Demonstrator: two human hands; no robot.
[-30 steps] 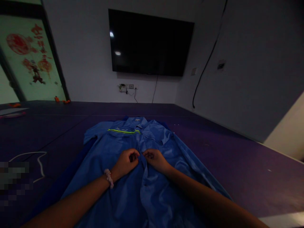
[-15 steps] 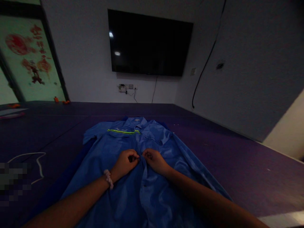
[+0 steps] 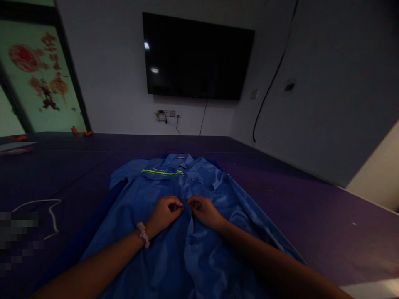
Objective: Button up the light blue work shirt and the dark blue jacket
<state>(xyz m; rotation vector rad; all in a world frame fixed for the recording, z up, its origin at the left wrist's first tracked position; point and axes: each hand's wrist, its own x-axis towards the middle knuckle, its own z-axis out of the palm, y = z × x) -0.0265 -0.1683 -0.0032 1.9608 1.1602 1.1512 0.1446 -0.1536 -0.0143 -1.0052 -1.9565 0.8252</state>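
A blue short-sleeved shirt [image 3: 205, 257] lies spread out, its collar pointing away from me and a yellow-green stripe across the chest. My left hand [image 3: 166, 211], with a pink scrunchie [image 3: 143, 235] round the wrist, pinches the front edge of the shirt near its middle. From the other side, my right hand [image 3: 204, 211] pinches the button placket at the same height. The fingertips of both hands nearly meet. Any button between them is too small or hidden to make out. Darker blue cloth [image 3: 93, 224] shows beneath the shirt on the left.
The shirt rests on a purple surface [image 3: 264, 166]. A white cable [image 3: 52, 216] curls at the left beside a pixelated patch. Behind, a television [image 3: 198, 58] hangs on the wall above sockets [image 3: 171, 113]. A black cable [image 3: 274, 74] runs down the right wall.
Both hands keep nearly the same pinching pose on the shirt front. The view has shifted very slightly; the shirt lies as before.
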